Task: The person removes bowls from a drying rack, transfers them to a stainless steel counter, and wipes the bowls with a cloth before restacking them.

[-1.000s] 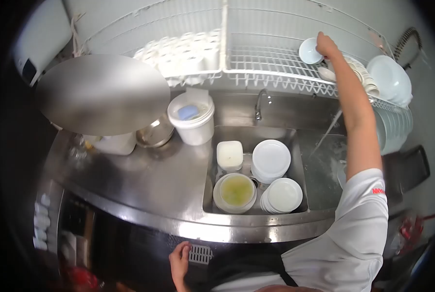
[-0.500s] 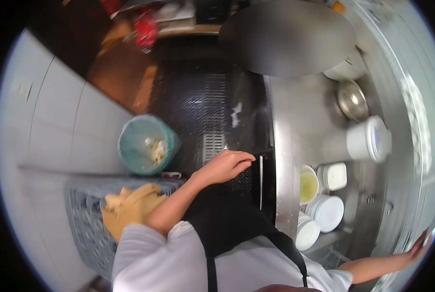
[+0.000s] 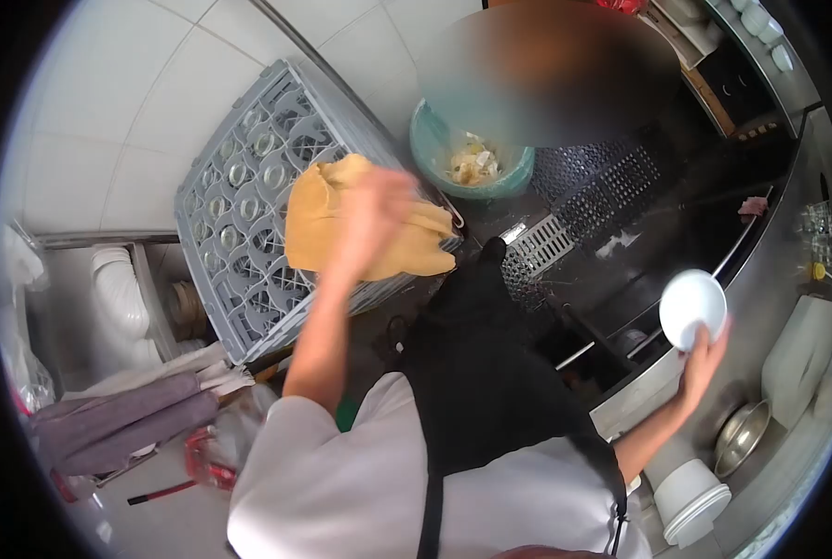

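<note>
My right hand grips a small white bowl by its rim, at the front edge of the metal counter. A yellow cloth lies draped over the corner of a grey plastic dish rack. Over that cloth is my left hand, smeared by motion, so its fingers do not show clearly. Several drinking glasses sit in the rack's compartments.
Behind the rack stands a teal bin with scraps inside. A steel bowl and white tubs rest on the counter at right. Folded purple towels and stacked white dishes are at left. A floor grate lies ahead.
The view has turned left towards the rack. My left hand has moved from above the dark floor to over the yellow cloth. My right hand, earlier at the far right edge, now holds a white bowl.
</note>
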